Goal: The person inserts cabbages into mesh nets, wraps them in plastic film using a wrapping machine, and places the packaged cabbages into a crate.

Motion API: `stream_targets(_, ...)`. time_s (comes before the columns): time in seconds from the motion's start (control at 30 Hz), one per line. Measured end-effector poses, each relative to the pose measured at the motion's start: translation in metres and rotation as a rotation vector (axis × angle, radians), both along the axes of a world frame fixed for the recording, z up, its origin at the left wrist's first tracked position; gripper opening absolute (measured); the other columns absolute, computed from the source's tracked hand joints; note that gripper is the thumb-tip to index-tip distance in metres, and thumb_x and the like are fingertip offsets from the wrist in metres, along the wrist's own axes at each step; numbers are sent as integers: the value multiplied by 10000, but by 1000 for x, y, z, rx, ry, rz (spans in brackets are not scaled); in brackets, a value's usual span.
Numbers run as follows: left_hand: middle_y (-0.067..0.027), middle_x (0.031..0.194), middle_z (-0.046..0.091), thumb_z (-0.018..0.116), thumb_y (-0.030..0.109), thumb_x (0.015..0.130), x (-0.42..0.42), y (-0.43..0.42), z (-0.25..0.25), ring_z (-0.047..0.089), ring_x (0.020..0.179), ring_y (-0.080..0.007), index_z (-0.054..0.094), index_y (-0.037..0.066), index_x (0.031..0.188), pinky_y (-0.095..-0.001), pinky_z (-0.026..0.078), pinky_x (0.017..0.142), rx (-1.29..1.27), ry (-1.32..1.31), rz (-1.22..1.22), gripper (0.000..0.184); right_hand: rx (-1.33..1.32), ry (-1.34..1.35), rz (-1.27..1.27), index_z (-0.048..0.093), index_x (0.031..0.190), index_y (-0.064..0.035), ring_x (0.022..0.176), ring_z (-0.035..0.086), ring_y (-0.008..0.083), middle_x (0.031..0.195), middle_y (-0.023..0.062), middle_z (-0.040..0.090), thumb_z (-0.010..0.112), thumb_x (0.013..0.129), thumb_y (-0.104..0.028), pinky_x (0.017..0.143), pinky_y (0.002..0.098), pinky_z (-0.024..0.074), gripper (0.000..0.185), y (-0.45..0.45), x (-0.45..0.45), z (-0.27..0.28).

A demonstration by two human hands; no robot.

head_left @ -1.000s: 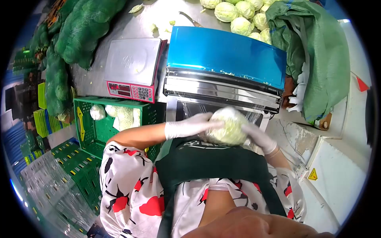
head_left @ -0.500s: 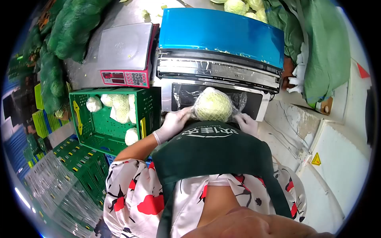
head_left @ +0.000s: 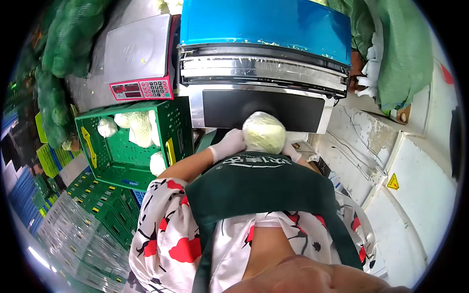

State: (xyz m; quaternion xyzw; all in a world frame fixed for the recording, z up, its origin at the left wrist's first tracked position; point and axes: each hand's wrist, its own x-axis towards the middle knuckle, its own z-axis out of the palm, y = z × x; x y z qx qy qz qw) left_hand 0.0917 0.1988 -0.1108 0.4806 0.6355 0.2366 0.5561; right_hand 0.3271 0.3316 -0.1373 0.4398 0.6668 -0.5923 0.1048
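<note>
A pale green cabbage [head_left: 264, 133] in clear plastic film is held up in front of my apron, near the front edge of the wrapping machine. My gloved left hand [head_left: 229, 143] presses against its left side with curled fingers. On its other side is my gloved right hand [head_left: 291, 152], its fingers partly hidden behind the cabbage. The machine's black plate [head_left: 224, 108] lies just beyond the cabbage, below the blue cover [head_left: 264, 24].
To the left stands a green crate [head_left: 128, 163] with several white-wrapped cabbages. A pink-edged scale [head_left: 137, 49] sits behind it. Green mesh sacks [head_left: 73, 36] lie at the far left. At right are a green sack [head_left: 403, 58] and a white cabinet [head_left: 415, 185].
The cabbage has come off the plate toward my body, and the loose film ends at its sides are now tucked around it. Both hands have moved closer in to it.
</note>
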Motion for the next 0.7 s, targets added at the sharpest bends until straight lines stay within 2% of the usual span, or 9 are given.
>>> stream_targets(0.17, -99, 629, 627, 634, 162, 838, -32, 25, 38, 638, 541, -283, 650, 68, 897, -402, 514, 501, 672, 387, 39, 112, -818, 281, -275, 599, 1197, -7, 894, 652, 236, 1022, 149, 645, 486, 994, -139, 774, 339, 520, 267, 16, -80, 79)
stream_targets(0.23, -59, 556, 572, 697, 158, 868, -39, 53, 73, 590, 451, -200, 672, 93, 1054, -326, 479, 455, 882, 209, 428, 199, -1141, 331, -373, 592, 1207, -6, 902, 651, 236, 1035, 144, 645, 492, 989, -132, 786, 338, 521, 271, 24, -104, 130)
stream_targets(0.33, 68, 524, 409, 691, 48, 859, -46, 70, 147, 361, 488, 4, 625, 83, 1295, -190, 348, 494, 565, -261, 740, 442, -1298, 332, -432, 582, 1223, -4, 915, 650, 235, 1055, 136, 644, 502, 983, -122, 803, 336, 523, 280, 27, -131, 185)
stream_targets(0.4, 46, 752, 538, 708, 45, 839, -42, 71, 152, 471, 675, -26, 501, 80, 1420, -190, 417, 650, 455, -581, 899, 617, -1144, 349, -377, 575, 1234, -3, 923, 649, 235, 1068, 131, 643, 508, 978, -115, 814, 335, 524, 287, 27, -139, 197)
stream_targets(0.47, -24, 1080, 555, 705, 102, 856, -42, 63, 134, 506, 941, -96, 350, 83, 1515, -233, 419, 847, 712, -380, 766, 749, -270, 427, 21, 541, 1244, 22, 1064, 600, 220, 1159, 108, 609, 549, 951, -57, 944, 334, 487, 304, 30, -120, 161)
stream_targets(0.5, -81, 1291, 493, 640, 187, 925, -44, 51, 133, 477, 1151, -178, 298, 85, 1537, -304, 377, 999, 561, -450, 648, 709, 177, 334, 90, 522, 1262, 25, 1109, 582, 215, 1168, 111, 605, 557, 943, -37, 973, 336, 471, 326, 35, -114, 149)
stream_targets(0.6, -120, 1315, 544, 520, 291, 1012, -40, 21, 117, 492, 1262, -176, 332, 40, 1509, -358, 377, 1101, 61, -1712, 507, 587, 452, 448, -343, 549, 1260, 14, 1180, 559, 210, 1249, 136, 592, 525, 983, -58, 1025, 326, 430, 288, 36, -131, 163)
stream_targets(0.67, -118, 1295, 576, 559, 277, 998, -42, -5, 103, 537, 1227, -185, 407, 22, 1455, -356, 411, 1090, -202, -1933, 707, 545, 478, 458, -319, 572, 1249, 6, 1142, 593, 203, 1222, 120, 623, 527, 999, -101, 1009, 316, 447, 276, 40, -145, 178)
stream_targets(0.7, -115, 1293, 585, 597, 275, 976, -49, -12, 114, 558, 1207, -194, 455, 28, 1410, -352, 433, 1069, -239, -1549, 967, 519, 504, 458, -325, 584, 1243, 2, 1124, 609, 199, 1208, 112, 638, 528, 1007, -123, 1001, 311, 455, 273, 45, -149, 183)
